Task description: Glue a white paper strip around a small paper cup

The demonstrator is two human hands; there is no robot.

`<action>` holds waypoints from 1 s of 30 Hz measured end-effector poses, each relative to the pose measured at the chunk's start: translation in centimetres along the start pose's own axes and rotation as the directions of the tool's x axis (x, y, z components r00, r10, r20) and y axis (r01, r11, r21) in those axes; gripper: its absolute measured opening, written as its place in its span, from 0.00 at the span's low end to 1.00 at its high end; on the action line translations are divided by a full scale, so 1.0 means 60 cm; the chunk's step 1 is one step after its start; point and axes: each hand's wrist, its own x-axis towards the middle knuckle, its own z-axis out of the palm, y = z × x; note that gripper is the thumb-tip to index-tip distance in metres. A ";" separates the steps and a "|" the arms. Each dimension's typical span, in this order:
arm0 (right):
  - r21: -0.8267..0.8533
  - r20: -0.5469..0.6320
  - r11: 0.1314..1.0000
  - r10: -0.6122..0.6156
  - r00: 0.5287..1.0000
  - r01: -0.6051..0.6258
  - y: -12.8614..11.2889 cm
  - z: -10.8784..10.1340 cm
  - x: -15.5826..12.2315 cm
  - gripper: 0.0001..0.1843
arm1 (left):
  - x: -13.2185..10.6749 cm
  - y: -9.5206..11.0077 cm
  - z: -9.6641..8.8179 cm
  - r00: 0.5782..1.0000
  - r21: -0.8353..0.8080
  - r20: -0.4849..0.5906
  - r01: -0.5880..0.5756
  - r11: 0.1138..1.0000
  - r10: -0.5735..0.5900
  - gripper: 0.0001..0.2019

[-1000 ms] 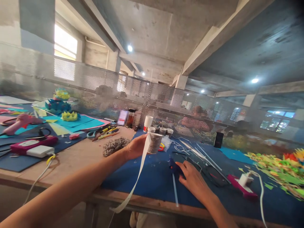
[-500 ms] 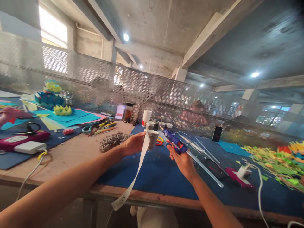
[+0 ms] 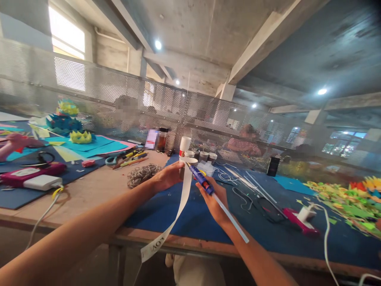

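My left hand (image 3: 170,175) is closed around a small paper cup (image 3: 190,161) with a pale rim, held above the blue mat (image 3: 154,214). From the cup a white ribbon (image 3: 182,202) with dark lettering near its end hangs past the table's front edge. A blue glue gun (image 3: 202,180) is gripped in my right hand (image 3: 212,198); its nozzle is at the cup's rim, in front of the ribbon's top. I cannot tell whether the nozzle touches. A clear glue stick (image 3: 230,218) juts from the back of the gun.
Behind the cup stand several small cups (image 3: 204,155) and a white roll (image 3: 185,145). A bundle of grey cord (image 3: 143,174) lies left, near pliers and scissors (image 3: 111,159). Power strips (image 3: 300,221) with trailing cables sit at both sides. A perforated metal screen (image 3: 208,115) runs along the back.
My right hand has brought the glue gun left and down, its nozzle now at the cup's rim. The cup has tilted slightly, and the ribbon has swung a little to the right.
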 end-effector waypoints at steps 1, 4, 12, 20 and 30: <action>-0.007 -0.002 1.000 -0.002 1.000 0.002 0.001 0.000 0.000 0.12 | 0.000 -0.001 0.001 1.000 0.005 0.000 -0.004 1.000 0.004 0.23; -0.047 -0.012 0.999 0.004 1.000 -0.005 0.005 0.002 0.000 0.11 | 0.002 -0.003 0.000 1.000 0.031 0.006 -0.010 0.999 0.010 0.24; -0.165 0.020 0.986 -0.005 1.000 0.009 0.020 0.008 -0.007 0.09 | 0.009 -0.011 -0.016 0.998 0.064 0.000 -0.065 0.996 0.065 0.22; -0.199 0.016 0.979 -0.030 0.999 0.033 0.022 0.009 -0.008 0.09 | 0.007 -0.010 -0.014 0.996 0.060 0.006 -0.091 0.994 0.091 0.20; -0.224 -0.005 0.974 -0.036 0.999 0.034 0.029 0.014 -0.010 0.07 | 0.011 -0.013 -0.021 0.994 0.057 0.028 -0.106 0.993 0.104 0.21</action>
